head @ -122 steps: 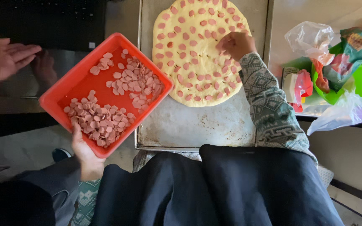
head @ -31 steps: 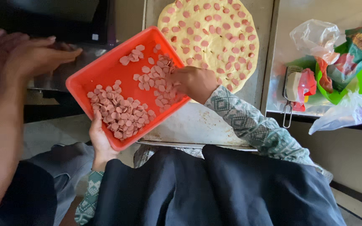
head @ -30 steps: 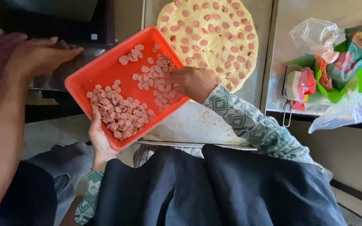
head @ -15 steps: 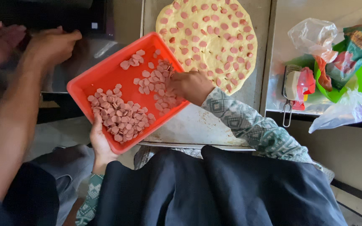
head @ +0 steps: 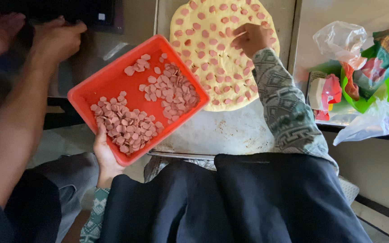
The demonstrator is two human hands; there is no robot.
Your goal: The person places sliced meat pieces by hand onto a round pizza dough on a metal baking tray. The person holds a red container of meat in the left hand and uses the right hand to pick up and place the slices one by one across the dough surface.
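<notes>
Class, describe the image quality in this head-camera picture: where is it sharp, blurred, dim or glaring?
Head view: sausage slices in the red tray are sharp; a co-worker's hands top left look blurred and dim; plastic bags show mild glare.

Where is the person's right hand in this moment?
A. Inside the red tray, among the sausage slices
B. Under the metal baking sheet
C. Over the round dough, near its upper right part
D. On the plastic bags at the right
C: the right hand is over the round dough, while the left hand holds the red tray from below.
</notes>
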